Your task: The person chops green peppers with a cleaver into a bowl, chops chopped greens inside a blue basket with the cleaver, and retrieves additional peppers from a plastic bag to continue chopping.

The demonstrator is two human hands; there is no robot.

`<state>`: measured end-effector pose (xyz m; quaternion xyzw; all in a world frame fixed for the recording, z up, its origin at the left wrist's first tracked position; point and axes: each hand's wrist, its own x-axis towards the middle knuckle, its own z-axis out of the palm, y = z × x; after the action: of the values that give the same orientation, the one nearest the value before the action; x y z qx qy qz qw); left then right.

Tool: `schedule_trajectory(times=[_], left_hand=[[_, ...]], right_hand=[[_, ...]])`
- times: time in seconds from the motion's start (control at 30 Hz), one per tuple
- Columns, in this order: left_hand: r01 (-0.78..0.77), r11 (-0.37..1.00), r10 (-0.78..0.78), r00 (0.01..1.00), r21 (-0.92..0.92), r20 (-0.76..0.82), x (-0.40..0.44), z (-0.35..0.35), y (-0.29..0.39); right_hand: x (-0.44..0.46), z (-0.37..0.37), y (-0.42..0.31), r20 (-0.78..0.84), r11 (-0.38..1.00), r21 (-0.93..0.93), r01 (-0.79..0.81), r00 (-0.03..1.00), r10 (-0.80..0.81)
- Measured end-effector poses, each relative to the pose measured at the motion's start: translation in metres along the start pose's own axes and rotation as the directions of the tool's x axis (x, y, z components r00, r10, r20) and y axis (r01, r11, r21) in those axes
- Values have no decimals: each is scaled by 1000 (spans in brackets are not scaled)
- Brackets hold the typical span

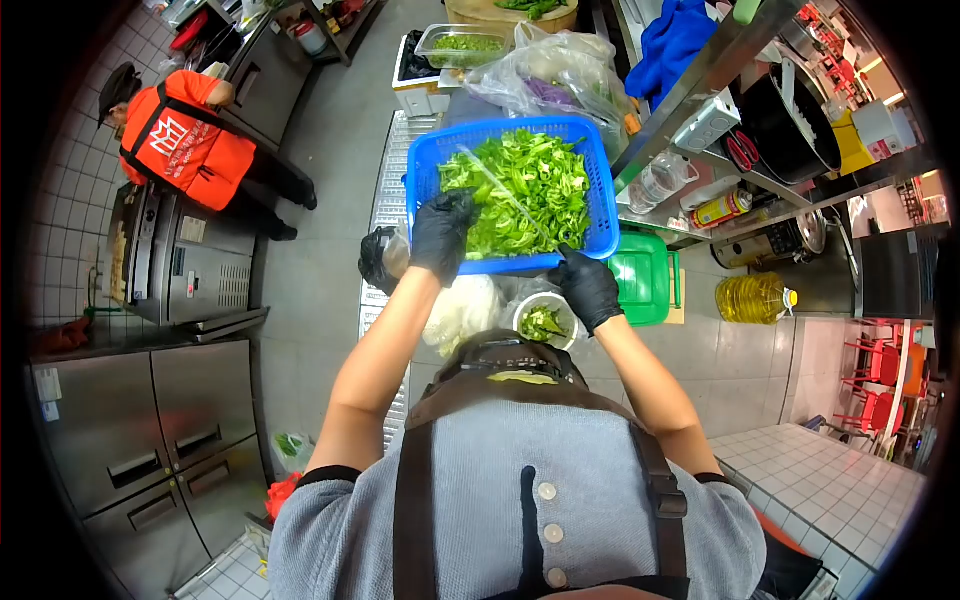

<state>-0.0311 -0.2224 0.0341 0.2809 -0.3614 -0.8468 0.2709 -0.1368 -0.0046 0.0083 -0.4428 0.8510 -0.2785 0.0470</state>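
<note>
A blue plastic basket full of cut green leafy vegetables sits in front of me. A long, pale strip lies slantwise across the greens. My left hand, in a black glove, reaches over the basket's near left corner onto the greens. Its fingers are curled, and what they hold is hidden. My right hand, gloved in black too, is closed on the rim at the near right corner. Just below the basket stand a white bucket with some greens inside and a pale, whitish bundle.
A green plastic crate lies right of the basket. Beyond are a clear tub of chopped greens and plastic bags. Metal shelving rises at right, near an oil jug. A co-worker in orange stands left.
</note>
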Motion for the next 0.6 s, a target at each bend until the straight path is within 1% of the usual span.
schedule_trajectory(times=[0.03,0.1,0.13,0.17,0.2,0.23,0.27,0.3,0.4,0.43,0.47,0.5,0.57,0.6], left_hand=[[-14,994,14,1000,113,2,4,-2,0],[-44,942,42,999,332,13,18,-8,3],[-99,888,109,994,448,3,22,-6,5],[-136,864,149,989,485,13,29,-6,2],[-170,836,185,982,521,25,36,-7,-2],[-202,806,218,975,557,38,42,-7,-6],[-242,794,238,968,557,80,46,-6,-10],[-241,802,234,969,547,84,47,-1,-11],[-262,811,245,964,523,102,51,9,-12],[-273,842,251,962,465,109,52,9,-14],[-285,869,259,959,406,118,53,9,-15],[-295,891,268,955,346,126,52,8,-14],[-283,872,258,959,400,116,48,16,-5],[-283,862,256,959,421,120,52,18,-5]], right_hand=[[-1,3,8,28,998,21,-60,998,59],[1,2,13,1,984,114,-136,991,136],[3,-7,4,7,975,143,-168,986,169],[6,-14,-4,13,964,172,-204,979,205],[9,-15,-10,-79,975,180,-132,986,148],[13,-18,-18,-88,980,176,-92,990,109],[18,-21,-25,-97,984,171,-50,993,67],[24,-23,-32,-106,986,166,-6,994,24],[31,-18,-37,-27,987,141,-76,996,81],[32,-14,-34,-6,988,123,-94,995,95],[30,-2,-20,32,983,109,-150,989,147],[28,3,-8,47,983,96,-157,987,153],[23,7,9,68,982,73,-172,984,167],[21,5,12,103,962,77,-261,962,253]])
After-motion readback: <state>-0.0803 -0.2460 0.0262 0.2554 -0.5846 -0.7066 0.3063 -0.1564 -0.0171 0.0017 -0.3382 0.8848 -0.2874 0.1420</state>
